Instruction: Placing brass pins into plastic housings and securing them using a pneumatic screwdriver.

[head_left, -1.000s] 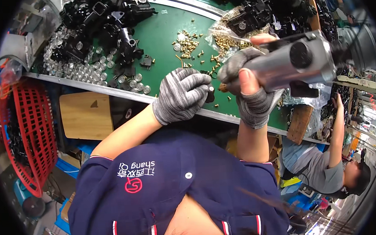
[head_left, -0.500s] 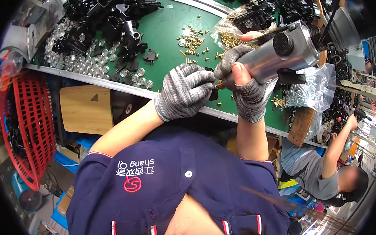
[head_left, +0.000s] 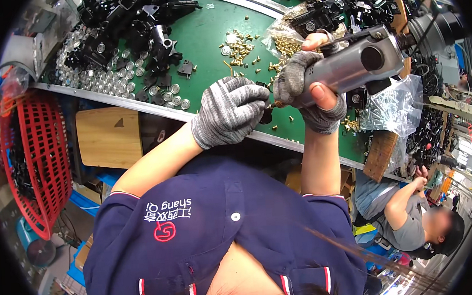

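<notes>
My left hand (head_left: 228, 113), in a grey knit glove, pinches a small black part (head_left: 267, 115) at the near edge of the green table. Fingers hide most of that part. A silver power screwdriver (head_left: 347, 69) with a black knob lies in my right hand (head_left: 305, 81), whose glove leaves the thumb and a fingertip bare. The tool's tip points left and meets the black part, or nearly so; my fingers cover the exact contact. Beyond my hands lie loose brass screws (head_left: 239, 49), with more in an open plastic bag (head_left: 283, 39).
Round silver pieces (head_left: 99, 83) and black moulded parts (head_left: 159, 44) crowd the table's left. A clear bag of silver screws (head_left: 389, 105) and a wooden block (head_left: 380, 155) sit at right. A red basket (head_left: 42, 159) stands at far left. Another person (head_left: 407, 212) works at lower right.
My right hand and the screwdriver have rolled slightly, the forearm shifting right and the thumb lower. My left hand has barely moved. The other person's raised arm has come down.
</notes>
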Demonstrator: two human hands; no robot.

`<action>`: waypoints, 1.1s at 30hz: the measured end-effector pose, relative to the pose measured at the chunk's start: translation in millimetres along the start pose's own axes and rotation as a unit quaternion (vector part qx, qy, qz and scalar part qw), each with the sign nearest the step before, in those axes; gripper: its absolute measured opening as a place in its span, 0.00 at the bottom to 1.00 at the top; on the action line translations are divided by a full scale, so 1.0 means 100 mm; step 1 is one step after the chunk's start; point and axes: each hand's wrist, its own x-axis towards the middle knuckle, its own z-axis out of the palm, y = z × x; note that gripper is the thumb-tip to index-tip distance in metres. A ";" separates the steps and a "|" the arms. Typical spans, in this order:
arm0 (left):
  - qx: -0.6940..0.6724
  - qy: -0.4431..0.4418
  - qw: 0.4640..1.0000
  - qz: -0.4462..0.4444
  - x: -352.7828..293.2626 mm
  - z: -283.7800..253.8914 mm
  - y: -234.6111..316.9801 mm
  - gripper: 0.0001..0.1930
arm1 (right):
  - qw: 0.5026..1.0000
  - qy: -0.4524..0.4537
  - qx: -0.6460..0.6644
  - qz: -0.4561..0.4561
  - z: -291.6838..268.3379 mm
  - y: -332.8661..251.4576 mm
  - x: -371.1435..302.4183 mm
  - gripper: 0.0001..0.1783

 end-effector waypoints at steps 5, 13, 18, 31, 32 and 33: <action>0.007 0.009 1.000 -0.003 -0.02 0.03 0.00 0.08 | 1.000 -0.017 -0.006 0.008 0.04 -0.01 -0.01 0.34; 0.021 -0.001 1.000 0.012 -0.03 0.00 0.03 0.08 | 0.992 0.054 -0.111 -0.021 0.26 0.05 -0.16 0.29; 0.028 0.010 1.000 0.010 -0.03 0.01 0.03 0.08 | 0.998 0.021 -0.048 -0.030 0.29 -0.02 -0.10 0.27; -0.121 0.126 0.938 -0.300 -0.05 -0.64 -0.01 0.08 | 0.751 0.014 -0.660 0.015 0.13 0.09 -0.22 0.20; -0.043 0.123 0.952 -0.278 -0.02 -0.73 -0.06 0.09 | 0.787 0.038 -0.615 0.019 0.07 -0.03 -0.15 0.18; 0.037 0.124 0.958 -0.257 -0.01 -0.82 -0.11 0.11 | 0.787 0.107 -0.604 -0.066 -0.02 -0.20 -0.02 0.17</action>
